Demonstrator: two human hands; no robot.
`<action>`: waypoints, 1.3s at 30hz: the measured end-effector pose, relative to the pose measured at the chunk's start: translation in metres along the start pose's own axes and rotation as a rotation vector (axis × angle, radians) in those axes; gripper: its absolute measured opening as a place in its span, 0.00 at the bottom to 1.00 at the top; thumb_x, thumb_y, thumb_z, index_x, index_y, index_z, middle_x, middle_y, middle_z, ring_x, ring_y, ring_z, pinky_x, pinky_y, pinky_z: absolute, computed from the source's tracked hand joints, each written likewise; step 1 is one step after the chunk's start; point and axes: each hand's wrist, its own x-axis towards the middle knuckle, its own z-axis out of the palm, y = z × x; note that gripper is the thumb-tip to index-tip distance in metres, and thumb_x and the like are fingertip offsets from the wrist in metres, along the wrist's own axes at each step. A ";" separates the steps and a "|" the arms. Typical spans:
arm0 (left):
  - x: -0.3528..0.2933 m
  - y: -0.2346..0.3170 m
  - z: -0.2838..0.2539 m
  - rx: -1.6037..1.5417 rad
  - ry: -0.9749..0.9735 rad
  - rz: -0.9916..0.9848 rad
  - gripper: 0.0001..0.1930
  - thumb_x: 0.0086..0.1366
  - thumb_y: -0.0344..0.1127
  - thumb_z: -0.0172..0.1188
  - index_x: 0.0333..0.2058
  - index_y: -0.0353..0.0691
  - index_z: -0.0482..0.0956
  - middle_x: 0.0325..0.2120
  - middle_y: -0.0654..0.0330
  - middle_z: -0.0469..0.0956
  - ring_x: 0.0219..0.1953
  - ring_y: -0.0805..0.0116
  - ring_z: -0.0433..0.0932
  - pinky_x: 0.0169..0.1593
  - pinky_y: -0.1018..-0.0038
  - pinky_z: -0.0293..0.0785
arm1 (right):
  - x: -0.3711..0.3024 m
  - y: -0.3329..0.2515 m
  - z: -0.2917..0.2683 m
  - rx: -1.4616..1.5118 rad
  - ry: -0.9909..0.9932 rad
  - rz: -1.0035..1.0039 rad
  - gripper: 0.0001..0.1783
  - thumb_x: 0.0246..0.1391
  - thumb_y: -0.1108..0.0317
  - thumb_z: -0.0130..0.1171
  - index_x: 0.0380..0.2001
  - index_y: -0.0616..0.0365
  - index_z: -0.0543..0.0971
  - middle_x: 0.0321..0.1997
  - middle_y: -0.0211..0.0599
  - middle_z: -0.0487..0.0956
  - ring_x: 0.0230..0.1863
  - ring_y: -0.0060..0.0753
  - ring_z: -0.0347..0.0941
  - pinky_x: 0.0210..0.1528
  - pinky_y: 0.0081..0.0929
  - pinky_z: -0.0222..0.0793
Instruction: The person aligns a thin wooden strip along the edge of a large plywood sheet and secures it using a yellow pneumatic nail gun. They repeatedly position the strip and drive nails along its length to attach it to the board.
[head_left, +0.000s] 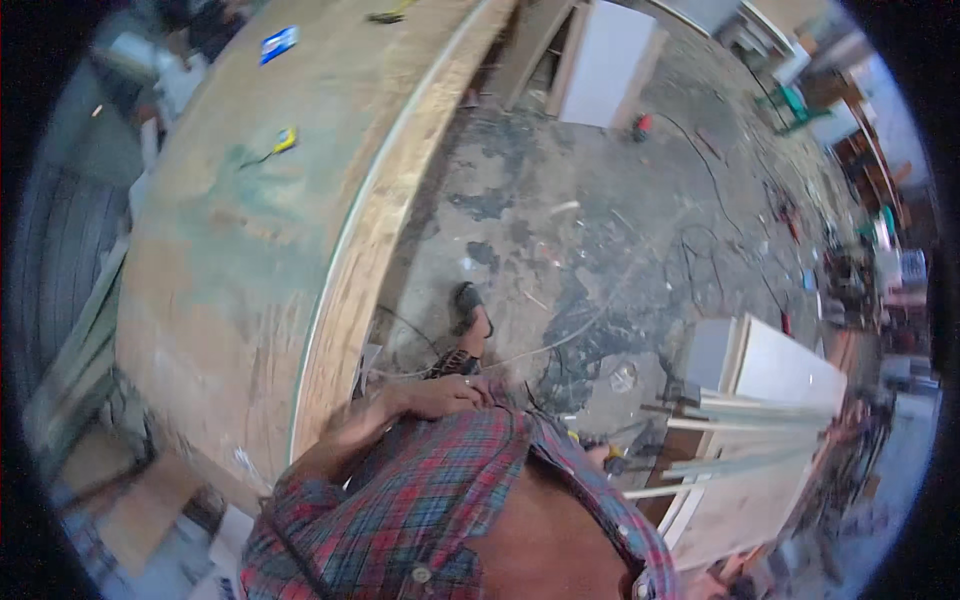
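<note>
My left hand [452,396] is bent in at my waist, against the lower front of the plaid shirt [400,480]. Its fingers are drawn together, and whether they pinch the cloth or something small is hidden. Low on my right side, my right hand [599,455] shows only in part past the shirt. It is closed on a yellow-and-black tool [616,463], blurred and partly covered. To my left stands a wide wooden worktable [230,330] with a pale edge strip. On it lie a yellow tape measure [286,139] and a small blue packet [279,45].
White panels [790,370] and thin light strips [740,420] are stacked at my right. Another white panel [605,65] leans ahead. A red tool [642,126] and a loose cable [715,180] lie on the stained concrete floor [540,230]. A green stool [795,108] stands farther right.
</note>
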 end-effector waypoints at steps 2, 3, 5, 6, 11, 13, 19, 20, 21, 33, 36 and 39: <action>0.009 0.021 -0.049 -0.057 -0.042 -0.058 0.15 0.71 0.39 0.49 0.42 0.33 0.79 0.53 0.47 0.73 0.59 0.51 0.69 0.63 0.61 0.62 | -0.010 -0.022 0.065 0.078 -0.035 -0.065 0.14 0.61 0.51 0.48 0.28 0.48 0.70 0.23 0.26 0.70 0.24 0.28 0.67 0.34 0.32 0.70; 0.005 0.044 -0.064 -0.063 -0.008 -0.125 0.15 0.72 0.39 0.49 0.42 0.33 0.78 0.53 0.46 0.73 0.59 0.51 0.69 0.63 0.61 0.62 | -0.016 -0.024 0.102 0.112 -0.022 -0.077 0.13 0.61 0.53 0.50 0.27 0.47 0.70 0.23 0.27 0.70 0.24 0.28 0.68 0.33 0.31 0.70; 0.009 0.042 -0.093 0.030 0.108 -0.121 0.16 0.73 0.41 0.48 0.43 0.33 0.77 0.53 0.46 0.73 0.60 0.50 0.68 0.64 0.61 0.61 | -0.039 -0.056 0.186 0.200 -0.025 -0.095 0.11 0.60 0.57 0.51 0.25 0.48 0.69 0.22 0.27 0.70 0.24 0.28 0.69 0.30 0.31 0.69; 0.013 0.021 -0.101 0.125 0.158 -0.060 0.16 0.73 0.42 0.48 0.43 0.34 0.77 0.53 0.45 0.73 0.60 0.50 0.68 0.64 0.61 0.61 | -0.047 -0.073 0.216 0.195 -0.088 -0.103 0.11 0.59 0.58 0.52 0.25 0.48 0.69 0.23 0.27 0.70 0.24 0.28 0.69 0.30 0.31 0.69; 0.034 0.051 -0.163 0.192 0.199 -0.163 0.15 0.73 0.41 0.49 0.42 0.34 0.77 0.54 0.46 0.73 0.58 0.50 0.70 0.62 0.61 0.63 | -0.056 -0.099 0.333 0.270 -0.293 -0.143 0.09 0.58 0.60 0.53 0.26 0.50 0.70 0.22 0.33 0.71 0.25 0.37 0.70 0.32 0.37 0.70; 0.025 0.042 -0.180 0.075 0.207 -0.269 0.16 0.73 0.41 0.49 0.39 0.34 0.78 0.55 0.47 0.72 0.57 0.51 0.70 0.62 0.61 0.63 | -0.033 -0.106 0.375 0.146 -0.222 -0.182 0.08 0.58 0.61 0.54 0.29 0.51 0.72 0.24 0.34 0.72 0.27 0.36 0.72 0.35 0.38 0.73; 0.015 0.062 -0.205 -0.180 0.431 -0.401 0.13 0.73 0.35 0.50 0.41 0.34 0.81 0.59 0.49 0.69 0.60 0.51 0.68 0.65 0.60 0.60 | -0.025 -0.114 0.448 0.404 -0.278 -0.060 0.10 0.60 0.61 0.50 0.26 0.50 0.69 0.22 0.30 0.70 0.25 0.31 0.70 0.33 0.34 0.74; 0.021 0.055 -0.211 -0.143 0.496 -0.388 0.13 0.74 0.35 0.49 0.42 0.34 0.81 0.60 0.48 0.68 0.60 0.51 0.68 0.66 0.61 0.60 | -0.027 -0.110 0.465 0.356 -0.202 -0.072 0.10 0.61 0.60 0.49 0.27 0.50 0.70 0.25 0.29 0.71 0.25 0.31 0.70 0.33 0.33 0.74; 0.030 0.046 -0.216 -0.113 0.555 -0.367 0.13 0.74 0.35 0.49 0.44 0.34 0.81 0.60 0.48 0.67 0.61 0.51 0.68 0.66 0.61 0.60 | -0.021 -0.108 0.476 0.330 -0.163 -0.064 0.10 0.61 0.60 0.50 0.27 0.50 0.70 0.25 0.29 0.71 0.25 0.31 0.70 0.34 0.33 0.74; 0.176 0.039 -0.367 -0.771 0.712 -0.668 0.12 0.71 0.31 0.53 0.49 0.32 0.77 0.62 0.53 0.65 0.63 0.58 0.64 0.66 0.64 0.59 | 0.103 -0.129 0.602 0.304 0.087 -0.001 0.12 0.60 0.57 0.53 0.30 0.54 0.74 0.31 0.35 0.77 0.31 0.36 0.76 0.37 0.39 0.76; 0.227 0.100 -0.408 -0.370 0.608 -0.721 0.13 0.74 0.35 0.51 0.49 0.35 0.78 0.64 0.52 0.63 0.66 0.54 0.62 0.68 0.63 0.58 | 0.079 -0.181 0.684 0.269 0.098 0.025 0.13 0.62 0.58 0.51 0.25 0.51 0.70 0.21 0.29 0.70 0.22 0.32 0.68 0.30 0.32 0.71; 0.264 0.097 -0.437 0.026 0.473 -0.738 0.17 0.76 0.43 0.49 0.50 0.37 0.78 0.65 0.50 0.61 0.68 0.50 0.59 0.69 0.62 0.57 | 0.088 -0.236 0.727 0.201 -0.137 0.088 0.13 0.62 0.58 0.52 0.25 0.50 0.70 0.21 0.29 0.70 0.22 0.29 0.68 0.29 0.32 0.70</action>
